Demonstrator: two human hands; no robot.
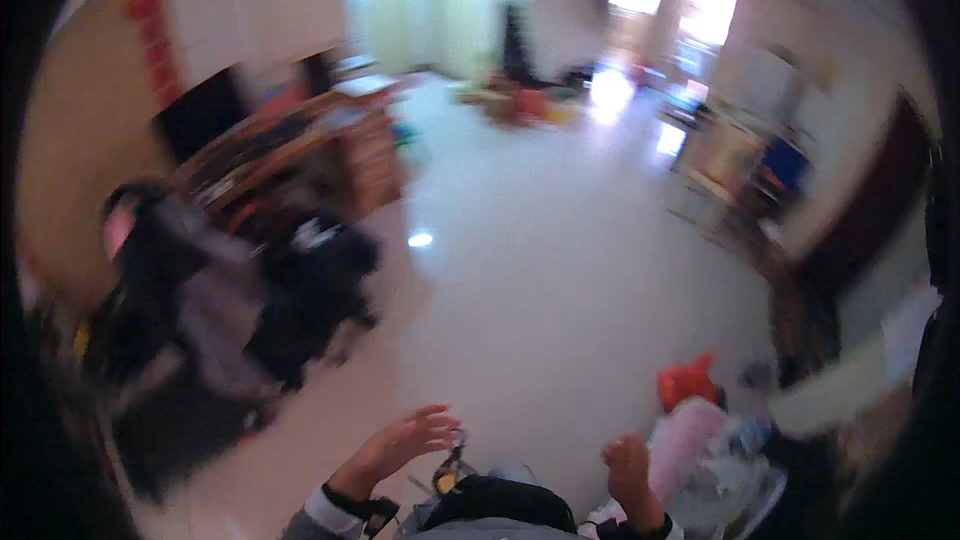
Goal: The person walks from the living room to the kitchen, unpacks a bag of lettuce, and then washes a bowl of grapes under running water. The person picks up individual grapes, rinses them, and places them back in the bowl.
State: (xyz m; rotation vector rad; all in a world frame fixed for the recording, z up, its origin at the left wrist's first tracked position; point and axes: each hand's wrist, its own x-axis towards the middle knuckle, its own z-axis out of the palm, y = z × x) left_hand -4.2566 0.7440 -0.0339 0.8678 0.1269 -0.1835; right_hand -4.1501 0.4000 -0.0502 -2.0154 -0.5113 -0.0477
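My left hand (405,447) is low in front of my body, fingers stretched out and apart, with nothing in it. A dark band and a light cuff show at that wrist. Beside its fingertips, close to my body, is a small dark looped strap (455,450). My right hand (628,472) is raised with its fingers curled in, and no object shows in it. Just right of that hand lies a pink bundle (690,440) among pale plastic-looking things. A red bag (688,380) sits behind the bundle. Motion blur hides finer detail.
On the left, a chair draped with dark clothes (310,290) stands before a wooden desk (375,155) with a black monitor (205,112). Glossy pale floor (520,270) runs toward bright windows. Colourful items (525,105) lie far back; a small table (725,150) stands right.
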